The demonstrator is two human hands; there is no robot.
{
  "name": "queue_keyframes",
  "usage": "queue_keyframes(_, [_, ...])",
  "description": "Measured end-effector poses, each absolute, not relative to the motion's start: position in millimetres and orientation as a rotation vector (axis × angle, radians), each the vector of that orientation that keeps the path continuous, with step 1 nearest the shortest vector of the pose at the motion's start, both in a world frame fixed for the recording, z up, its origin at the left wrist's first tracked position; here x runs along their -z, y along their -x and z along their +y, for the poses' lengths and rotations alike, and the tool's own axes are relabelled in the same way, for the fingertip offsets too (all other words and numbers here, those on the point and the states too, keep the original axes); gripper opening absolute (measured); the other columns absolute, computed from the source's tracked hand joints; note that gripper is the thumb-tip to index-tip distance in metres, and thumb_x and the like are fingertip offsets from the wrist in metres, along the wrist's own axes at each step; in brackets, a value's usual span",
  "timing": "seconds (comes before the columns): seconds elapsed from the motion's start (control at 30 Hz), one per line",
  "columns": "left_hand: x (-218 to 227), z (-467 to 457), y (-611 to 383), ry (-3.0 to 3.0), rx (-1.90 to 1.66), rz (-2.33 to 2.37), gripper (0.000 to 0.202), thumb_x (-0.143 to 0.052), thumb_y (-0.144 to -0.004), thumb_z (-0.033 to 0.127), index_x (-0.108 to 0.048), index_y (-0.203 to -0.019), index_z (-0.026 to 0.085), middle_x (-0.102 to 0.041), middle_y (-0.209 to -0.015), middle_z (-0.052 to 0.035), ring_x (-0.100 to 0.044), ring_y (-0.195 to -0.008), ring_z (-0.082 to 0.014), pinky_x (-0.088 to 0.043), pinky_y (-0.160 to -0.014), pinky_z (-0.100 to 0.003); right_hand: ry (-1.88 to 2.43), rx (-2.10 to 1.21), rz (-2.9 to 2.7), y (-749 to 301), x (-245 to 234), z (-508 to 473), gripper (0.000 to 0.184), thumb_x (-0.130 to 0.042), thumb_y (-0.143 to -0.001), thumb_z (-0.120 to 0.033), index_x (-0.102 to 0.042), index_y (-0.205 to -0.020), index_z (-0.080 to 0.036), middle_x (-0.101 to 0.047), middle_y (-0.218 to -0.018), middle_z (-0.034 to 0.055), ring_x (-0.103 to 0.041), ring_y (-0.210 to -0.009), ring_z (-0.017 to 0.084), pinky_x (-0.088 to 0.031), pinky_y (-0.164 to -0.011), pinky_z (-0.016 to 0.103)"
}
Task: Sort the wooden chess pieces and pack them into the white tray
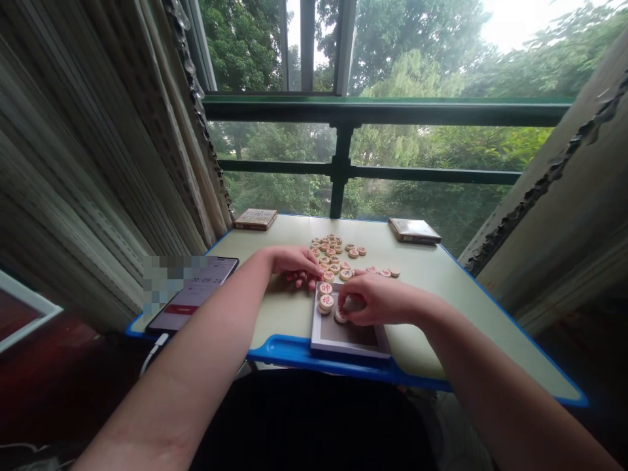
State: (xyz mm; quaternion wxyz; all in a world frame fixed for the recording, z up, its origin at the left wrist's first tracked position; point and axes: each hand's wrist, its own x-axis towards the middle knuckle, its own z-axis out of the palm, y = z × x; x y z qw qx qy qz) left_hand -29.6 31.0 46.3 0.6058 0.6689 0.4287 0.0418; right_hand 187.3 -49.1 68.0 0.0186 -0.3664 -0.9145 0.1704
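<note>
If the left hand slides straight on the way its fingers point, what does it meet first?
The left hand points right, so it would probably first meet the near edge of the loose pile of chess pieces; depth is unclear.

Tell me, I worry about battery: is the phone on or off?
On: the phone has a lit screen showing digits.
</note>
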Motion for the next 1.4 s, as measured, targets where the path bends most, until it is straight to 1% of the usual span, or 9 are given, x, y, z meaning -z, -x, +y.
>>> queue_keyframes(0.1, [-46,31,29,-1.55,-0.108,0.99,0.034,-0.073,-0.063,0.041,-0.067,-0.075,0.01,-0.067,-0.062,-0.0053,-0.053,-0.042,-0.0081,-0.026,-0.032,-0.017,1.222,-0.505,-2.815,-187,-72,-52,0.03,-0.064,-0.064,-0.026,-0.066,-0.094,-0.024,-0.056,-0.069,0.0003,-0.05,-0.067,0.015,-0.033,-0.054,0.022])
queue_keyframes(0.27, [-45,31,30,-1.548,-0.123,0.98,0.036,-0.073,-0.063,0.043,-0.067,-0.078,0.01,-0.065,-0.059,-0.0043,-0.055,-0.046,-0.0093,-0.03,-0.034,-0.016,1.285,-0.55,-2.817,-184,-74,-54,0.025,-0.062,-0.07,-0.042,-0.067,-0.08,-0.02,-0.056,-0.066,0.0008,-0.047,-0.058,0.012,-0.031,-0.05,0.022])
queue_keyframes(0.37, [-43,33,32,-1.532,-0.189,1.036,0.036,-0.072,-0.063,0.044,-0.066,-0.074,0.01,-0.055,-0.047,0.0003,-0.046,-0.038,-0.0065,-0.029,-0.034,-0.017,1.228,-0.645,-2.836,-184,-73,-53,0.023,-0.061,-0.072,-0.042,-0.068,-0.08,-0.021,-0.056,-0.063,-0.0012,-0.046,-0.054,0.009,-0.03,-0.049,0.021])
queue_keyframes(0.5, [-39,31,27,-1.594,-0.385,1.171,0.028,-0.07,-0.064,0.039,-0.061,-0.064,0.013,-0.038,-0.036,0.0068,-0.026,-0.028,-0.0033,-0.015,-0.029,-0.02,1.207,-0.617,-2.826,-186,-73,-53,0.027,-0.063,-0.07,-0.044,-0.069,-0.082,-0.02,-0.056,-0.062,-0.0012,-0.044,-0.053,0.009,-0.029,-0.049,0.021])
queue_keyframes(0.67, [-29,18,13,-1.637,-0.637,1.417,0.019,-0.057,-0.067,0.021,-0.047,-0.052,0.016,-0.036,-0.037,0.0064,-0.026,-0.03,-0.0055,-0.02,-0.033,-0.023,1.175,-0.608,-2.852,-187,-72,-53,0.028,-0.061,-0.072,-0.046,-0.07,-0.079,-0.021,-0.058,-0.062,-0.0003,-0.046,-0.053,0.01,-0.031,-0.05,0.022])
queue_keyframes(0.77, [-25,7,9,-1.662,-0.784,1.586,0.012,-0.057,-0.067,0.022,-0.051,-0.058,0.017,-0.039,-0.041,0.0056,-0.033,-0.036,-0.0074,-0.026,-0.04,-0.023,1.18,-0.634,-2.837,-186,-71,-53,0.03,-0.059,-0.072,-0.048,-0.07,-0.08,-0.021,-0.062,-0.067,0.0004,-0.049,-0.056,0.011,-0.033,-0.051,0.022])
queue_keyframes(0.93, [-21,-4,11,-1.786,-1.047,2.047,0.012,-0.055,-0.072,0.028,-0.055,-0.065,0.019,-0.061,-0.067,-0.0033,-0.055,-0.066,-0.0147,-0.037,-0.058,-0.024,1.166,-0.606,-2.826,-186,-70,-56,0.027,-0.061,-0.069,-0.045,-0.069,-0.076,-0.02,-0.061,-0.065,0.0007,-0.048,-0.055,0.011,-0.032,-0.049,0.022])
queue_keyframes(1.1, [-18,-2,16,-1.794,-1.028,2.06,0.01,-0.053,-0.076,0.028,-0.058,-0.074,0.019,-0.065,-0.077,-0.0049,-0.057,-0.072,-0.0149,-0.04,-0.063,-0.024,1.147,-0.622,-2.804,-186,-69,-57,0.028,-0.062,-0.069,-0.044,-0.07,-0.076,-0.019,-0.061,-0.065,0.0011,-0.047,-0.054,0.011,-0.031,-0.048,0.022])
queue_keyframes(1.4, [-9,-1,17,-2.03,-1.05,1.799,0.014,-0.061,-0.068,0.029,-0.062,-0.075,0.017,-0.064,-0.086,-0.003,-0.055,-0.071,-0.0139,-0.043,-0.066,-0.025,1.129,-0.686,-2.83,-188,-68,-55,0.026,-0.061,-0.07,-0.039,-0.068,-0.085,-0.02,-0.058,-0.066,-0.001,-0.045,-0.054,0.009,-0.03,-0.049,0.02])
